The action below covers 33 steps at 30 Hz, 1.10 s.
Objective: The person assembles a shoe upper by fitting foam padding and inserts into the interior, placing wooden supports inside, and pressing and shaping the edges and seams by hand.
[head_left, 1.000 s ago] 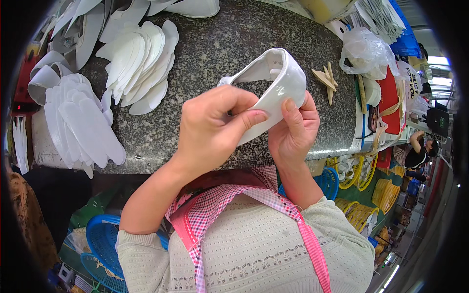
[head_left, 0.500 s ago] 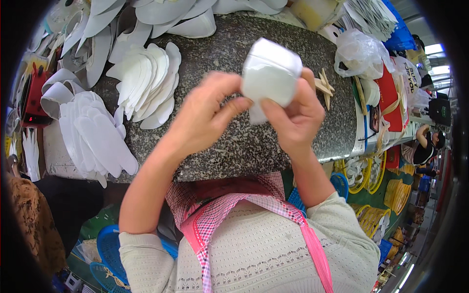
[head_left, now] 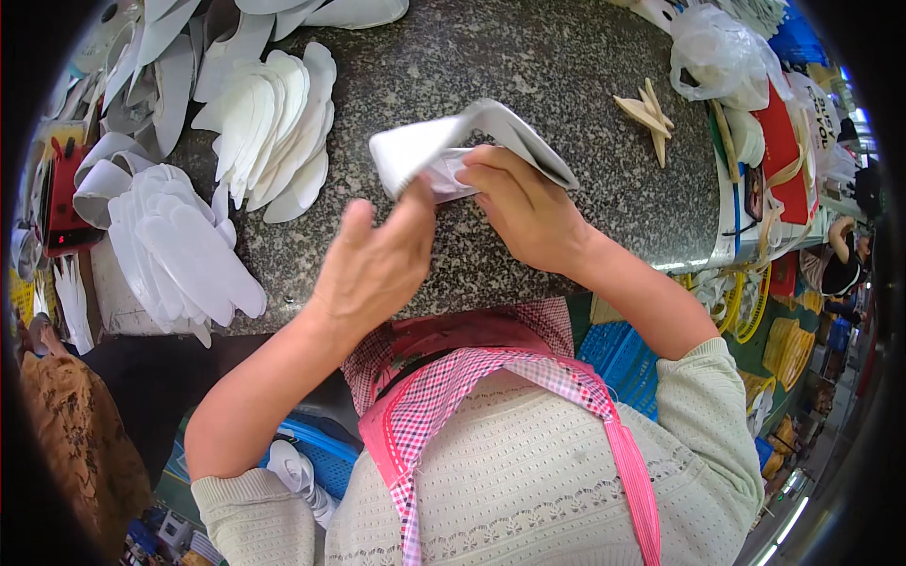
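Observation:
A curved white shoe upper (head_left: 425, 141) is held above the stone worktop, bent so that its inner side partly shows. My right hand (head_left: 533, 208) grips its right part, with the thumb and fingers closed on the edge. At the near left side of the upper is my left hand (head_left: 382, 250), its thumb sticking up apart and its fingertips against the lower edge, slightly blurred. Those fingertips are partly hidden by the upper. Left of my hands lies a fanned stack of white sole-shaped pieces (head_left: 274, 132). Another pile of white insole-shaped pieces (head_left: 184, 245) is nearer the left edge.
Grey-white shoe uppers (head_left: 222, 47) are heaped at the far left. Beside them stands a red device (head_left: 66, 189) with a lit display. Pale pointed sticks (head_left: 649, 118) lie right of my hands, near a clear plastic bag (head_left: 727, 57). A person's patterned sleeve (head_left: 71, 415) shows at left.
The shoe upper has come left and turned, now showing its bent length. My left hand has lost its pinch and lifted its thumb; my right hand has kept hold.

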Tool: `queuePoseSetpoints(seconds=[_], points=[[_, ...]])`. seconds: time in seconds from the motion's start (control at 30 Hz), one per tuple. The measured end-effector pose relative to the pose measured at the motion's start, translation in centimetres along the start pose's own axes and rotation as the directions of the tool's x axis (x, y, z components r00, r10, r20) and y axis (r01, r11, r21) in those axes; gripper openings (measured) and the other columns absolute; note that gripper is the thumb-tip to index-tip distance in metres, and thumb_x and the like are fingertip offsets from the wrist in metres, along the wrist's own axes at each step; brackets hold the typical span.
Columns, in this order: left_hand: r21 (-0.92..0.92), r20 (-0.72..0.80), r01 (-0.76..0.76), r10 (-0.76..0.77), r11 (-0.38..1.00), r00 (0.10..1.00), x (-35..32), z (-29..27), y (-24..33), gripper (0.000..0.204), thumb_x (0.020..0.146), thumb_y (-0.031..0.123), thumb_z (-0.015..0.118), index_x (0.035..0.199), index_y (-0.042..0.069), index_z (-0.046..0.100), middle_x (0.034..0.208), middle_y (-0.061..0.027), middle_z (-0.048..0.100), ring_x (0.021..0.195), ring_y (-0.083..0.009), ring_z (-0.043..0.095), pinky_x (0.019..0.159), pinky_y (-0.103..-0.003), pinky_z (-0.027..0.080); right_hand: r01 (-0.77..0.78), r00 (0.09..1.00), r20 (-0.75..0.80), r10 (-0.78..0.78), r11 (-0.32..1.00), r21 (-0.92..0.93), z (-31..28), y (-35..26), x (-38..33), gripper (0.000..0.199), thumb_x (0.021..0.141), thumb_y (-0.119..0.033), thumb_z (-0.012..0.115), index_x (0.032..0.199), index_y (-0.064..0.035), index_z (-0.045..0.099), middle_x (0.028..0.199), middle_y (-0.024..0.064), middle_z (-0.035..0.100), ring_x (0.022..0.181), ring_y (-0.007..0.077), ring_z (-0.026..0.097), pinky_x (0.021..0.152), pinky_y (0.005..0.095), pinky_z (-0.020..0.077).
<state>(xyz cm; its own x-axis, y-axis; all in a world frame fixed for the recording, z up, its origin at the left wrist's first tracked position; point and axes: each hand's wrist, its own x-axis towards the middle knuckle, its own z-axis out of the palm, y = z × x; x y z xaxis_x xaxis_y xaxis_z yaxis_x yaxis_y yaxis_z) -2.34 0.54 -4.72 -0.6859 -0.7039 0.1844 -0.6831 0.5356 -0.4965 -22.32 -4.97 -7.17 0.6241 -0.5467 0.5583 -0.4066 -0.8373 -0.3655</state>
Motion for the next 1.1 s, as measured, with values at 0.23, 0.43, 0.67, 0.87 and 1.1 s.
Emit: queuePoseSetpoints(seconds=[0.23,0.43,0.67,0.87,1.1], points=[[-0.123,-0.018,0.159,-0.162,0.98,0.987,1.7,-1.0,-1.1,0.027,0.074,0.018,0.055,0.098,0.005,0.061,0.109,-0.0084,0.059,0.09,-0.0148,0.054,0.066,-0.033,0.034,-0.07,0.997,0.007,0.07,0.998,-0.004,0.4,-0.4,1.5,0.04,0.067,-0.004,0.06,0.106,0.0025,0.051,0.098,0.015,0.054,0.09,0.0301,0.056,0.078,0.0352,0.0482],[-0.126,0.015,0.249,-0.249,0.96,0.968,1.6,-0.8,1.2,0.028,0.076,0.014,0.056,0.101,0.003,0.06,0.1,-0.0058,0.06,0.076,-0.0139,0.052,0.06,-0.029,0.034,0.048,0.992,0.118,-0.042,0.997,-0.053,0.4,0.5,0.9,0.024,0.068,-0.007,0.059,0.09,0.0012,0.056,0.093,0.012,0.054,0.086,0.0272,0.058,0.072,0.0343,0.0498],[-0.178,-0.01,0.355,-0.363,0.918,0.932,2.0,-0.6,2.1,0.031,0.069,0.012,0.054,0.096,-0.002,0.061,0.08,-0.0058,0.053,0.067,-0.0151,0.05,0.056,-0.03,0.033,0.283,0.945,0.231,-0.232,0.933,-0.221,0.4,1.2,1.0,0.023,0.067,-0.01,0.056,0.087,0.0025,0.056,0.095,0.0124,0.055,0.085,0.0241,0.06,0.072,0.0307,0.0507],[-0.243,0.151,0.491,-0.467,0.837,0.871,1.6,-1.2,2.6,0.028,0.074,0.009,0.059,0.101,0.004,0.057,0.095,-0.0058,0.057,0.075,-0.0184,0.057,0.063,-0.03,0.043,0.276,0.937,0.281,-0.206,0.931,-0.238,-0.3,0.9,2.2,0.019,0.067,-0.009,0.056,0.083,0.0008,0.054,0.09,0.0122,0.055,0.08,0.0235,0.06,0.069,0.0306,0.0507],[-0.25,0.178,0.546,-0.516,0.8,0.838,2.2,-0.4,2.9,0.025,0.072,0.008,0.058,0.097,0.005,0.057,0.096,-0.0063,0.059,0.078,-0.0196,0.057,0.064,-0.03,0.045,0.155,0.972,0.209,-0.107,0.962,-0.227,0.8,0.8,2.1,0.022,0.063,-0.007,0.06,0.083,0.0005,0.052,0.087,0.0114,0.053,0.08,0.0235,0.058,0.067,0.0306,0.05]])
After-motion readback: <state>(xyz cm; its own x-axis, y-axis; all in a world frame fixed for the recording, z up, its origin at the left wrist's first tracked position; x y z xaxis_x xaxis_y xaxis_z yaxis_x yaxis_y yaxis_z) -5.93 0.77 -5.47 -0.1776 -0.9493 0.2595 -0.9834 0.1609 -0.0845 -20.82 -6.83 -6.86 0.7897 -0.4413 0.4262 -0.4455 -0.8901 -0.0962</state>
